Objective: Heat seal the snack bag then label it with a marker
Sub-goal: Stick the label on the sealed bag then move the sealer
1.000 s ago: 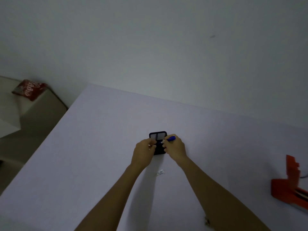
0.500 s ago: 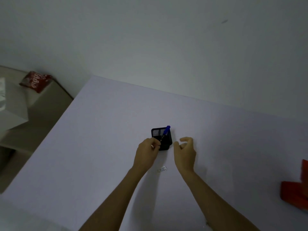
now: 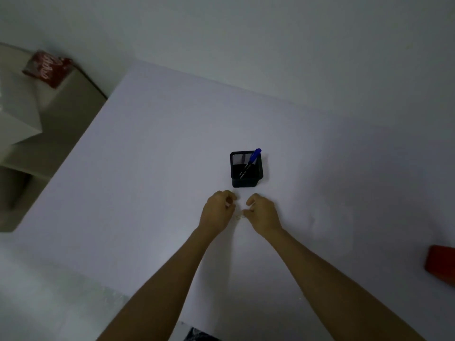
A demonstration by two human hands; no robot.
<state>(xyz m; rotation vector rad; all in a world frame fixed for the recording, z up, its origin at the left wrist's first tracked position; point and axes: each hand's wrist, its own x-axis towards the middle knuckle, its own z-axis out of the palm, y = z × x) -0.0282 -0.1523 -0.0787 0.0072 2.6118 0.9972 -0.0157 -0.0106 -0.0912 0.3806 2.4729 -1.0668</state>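
Observation:
A blue-capped marker (image 3: 253, 158) stands tilted in a black mesh pen holder (image 3: 246, 172) at the middle of the white table (image 3: 147, 168). My left hand (image 3: 218, 210) and my right hand (image 3: 263, 212) hover side by side just in front of the holder, neither touching it. The left hand's fingers are curled in with nothing in them. Fingers of the right hand are loosely bent and apart, their tips beside a small white scrap (image 3: 239, 217) lying on the table. A red snack bag (image 3: 46, 67) lies far off on a beige side surface at the upper left.
A red device (image 3: 440, 263) is cut off by the right edge of the frame. A pale wall runs behind the table. Beige furniture (image 3: 29, 124) stands lower to the left of the table's left edge.
My right hand let go of the marker, which now stands in the holder. Both hands drew back from the holder toward me and closer together. The view shifted, so the holder sits higher.

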